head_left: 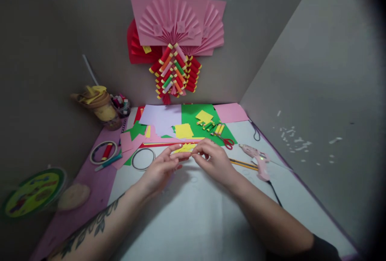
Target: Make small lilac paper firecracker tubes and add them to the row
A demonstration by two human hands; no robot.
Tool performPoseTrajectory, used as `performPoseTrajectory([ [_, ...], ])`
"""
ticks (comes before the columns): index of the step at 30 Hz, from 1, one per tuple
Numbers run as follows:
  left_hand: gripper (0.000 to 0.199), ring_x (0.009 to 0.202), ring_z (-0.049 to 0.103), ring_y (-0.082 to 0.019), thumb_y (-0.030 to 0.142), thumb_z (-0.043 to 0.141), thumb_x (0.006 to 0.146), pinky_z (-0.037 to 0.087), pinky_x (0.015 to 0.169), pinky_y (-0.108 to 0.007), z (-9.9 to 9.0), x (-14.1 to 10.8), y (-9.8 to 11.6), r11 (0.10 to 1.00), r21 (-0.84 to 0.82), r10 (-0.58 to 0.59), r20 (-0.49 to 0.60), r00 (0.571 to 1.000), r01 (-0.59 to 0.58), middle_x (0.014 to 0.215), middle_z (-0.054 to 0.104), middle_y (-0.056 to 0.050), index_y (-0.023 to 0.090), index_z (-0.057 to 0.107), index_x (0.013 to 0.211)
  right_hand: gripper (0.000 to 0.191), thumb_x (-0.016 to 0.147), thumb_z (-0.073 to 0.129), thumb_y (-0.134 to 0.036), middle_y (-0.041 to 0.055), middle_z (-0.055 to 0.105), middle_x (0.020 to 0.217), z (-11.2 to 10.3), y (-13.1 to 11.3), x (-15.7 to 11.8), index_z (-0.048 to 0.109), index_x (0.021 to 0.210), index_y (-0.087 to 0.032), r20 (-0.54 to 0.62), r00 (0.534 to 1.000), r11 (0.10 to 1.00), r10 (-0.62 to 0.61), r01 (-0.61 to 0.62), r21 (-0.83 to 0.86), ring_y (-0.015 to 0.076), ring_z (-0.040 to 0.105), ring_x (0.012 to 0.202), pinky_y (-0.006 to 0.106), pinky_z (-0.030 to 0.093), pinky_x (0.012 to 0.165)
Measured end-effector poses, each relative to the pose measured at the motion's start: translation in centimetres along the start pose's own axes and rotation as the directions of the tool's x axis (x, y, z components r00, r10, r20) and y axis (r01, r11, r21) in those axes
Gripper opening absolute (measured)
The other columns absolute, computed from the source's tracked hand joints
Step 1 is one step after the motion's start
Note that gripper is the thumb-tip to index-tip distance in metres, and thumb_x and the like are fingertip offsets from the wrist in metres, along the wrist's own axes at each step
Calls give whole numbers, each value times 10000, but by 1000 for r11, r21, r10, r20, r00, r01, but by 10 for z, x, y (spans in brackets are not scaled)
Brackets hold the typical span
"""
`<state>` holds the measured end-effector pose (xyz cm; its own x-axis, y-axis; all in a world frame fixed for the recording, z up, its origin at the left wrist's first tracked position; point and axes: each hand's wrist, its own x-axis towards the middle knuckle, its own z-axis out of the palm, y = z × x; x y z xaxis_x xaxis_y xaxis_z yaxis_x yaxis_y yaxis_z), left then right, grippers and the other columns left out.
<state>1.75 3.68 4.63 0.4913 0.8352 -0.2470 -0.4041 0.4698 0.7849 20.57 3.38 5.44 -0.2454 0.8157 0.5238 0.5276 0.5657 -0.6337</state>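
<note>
1. Hand pos.: L hand point(161, 169) and R hand point(213, 158) meet fingertip to fingertip above the white table point(193, 220).
2. R fingers: thumb & index drawn narrow at the tips. L fingers: extended, slightly bent. Can't tell if a small pc. is pinched between them — too small at this res.
3. Work loc.: yellow paper pcs. point(186, 148) lie just beyond your fingertips, partly hidden; contact w/ fingers can't be confirmed.
4. For fine paper work, use light fingertip pressure; a hard pinch may crease thin pcs.
5. Steady your L hand as the support — let R thumb & index do the fine adj.
6. Caution: glue gun point(251, 152) lies right of your R hand, near the pencils point(245, 165). Treat nozzle as hot; mind R forearm clearance.
</note>
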Motion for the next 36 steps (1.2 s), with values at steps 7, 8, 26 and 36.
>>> performPoseTrajectory([
  [7, 461, 1050, 558, -214, 192, 692, 707, 343, 811, -299, 0, -1, 0, 1000, 4, -9, 15, 1000, 9, 1072, 670, -99, 211, 506, 1128, 98, 813, 532, -124, 35, 599, 771, 0, 1, -1, 590, 766, -188, 5, 999, 999, -39, 39, -27, 157, 556, 762, 293, 433, 702],
  [8, 458, 1049, 558, -213, 191, 690, 711, 343, 813, -301, 0, -1, -1, 1000, -1, -10, 19, 1000, 10, 1075, 669, -101, 210, 505, 1130, 96, 813, 534, -125, 34, 598, 772, 0, 2, -1, 588, 767, -190, 12, 999, 999, -37, 37, -28, 158, 555, 764, 293, 431, 704],
  [26, 461, 1019, 575, -208, 229, 699, 727, 358, 821, -301, -10, 3, -8, 993, 87, 73, 49, 996, -77, 1047, 680, -87, 219, 512, 1148, 120, 802, 502, -110, 4, 535, 711, -3, 2, 1, 507, 718, -196, 104, 995, 998, 10, -17, 67, 134, 498, 688, 260, 404, 650],
  [36, 438, 960, 580, -179, 237, 662, 772, 366, 782, -273, -8, 1, -8, 961, 231, 141, 73, 987, -154, 1057, 669, -68, 235, 478, 1170, 128, 804, 499, -103, 2, 533, 716, -2, 2, 1, 508, 716, -196, 103, 994, 997, 25, -33, 73, 131, 496, 681, 253, 393, 629],
])
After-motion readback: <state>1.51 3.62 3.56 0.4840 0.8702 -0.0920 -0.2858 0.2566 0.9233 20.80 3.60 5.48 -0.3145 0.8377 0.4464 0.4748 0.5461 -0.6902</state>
